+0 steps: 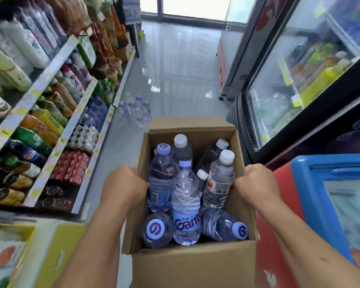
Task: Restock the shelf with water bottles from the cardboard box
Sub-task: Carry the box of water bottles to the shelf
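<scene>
Cardboard box [191, 265] in grasp of left hand [123, 183], right hand [256, 183]; floor bottles [136, 110] ahead

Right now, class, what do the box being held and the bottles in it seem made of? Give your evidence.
The cardboard box looks like matt brown corrugated card: folded flaps, raw cut edges. The water bottles seem thin clear plastic: glossy, ribbed, see-through walls. Their caps look like opaque plastic, white or pale blue.

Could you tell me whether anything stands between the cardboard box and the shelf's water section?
Yes: a cluster of loose bottles stands on the floor just beyond the cardboard box, beside the shelf's blue-capped water row. Nothing else visible blocks it.
</scene>
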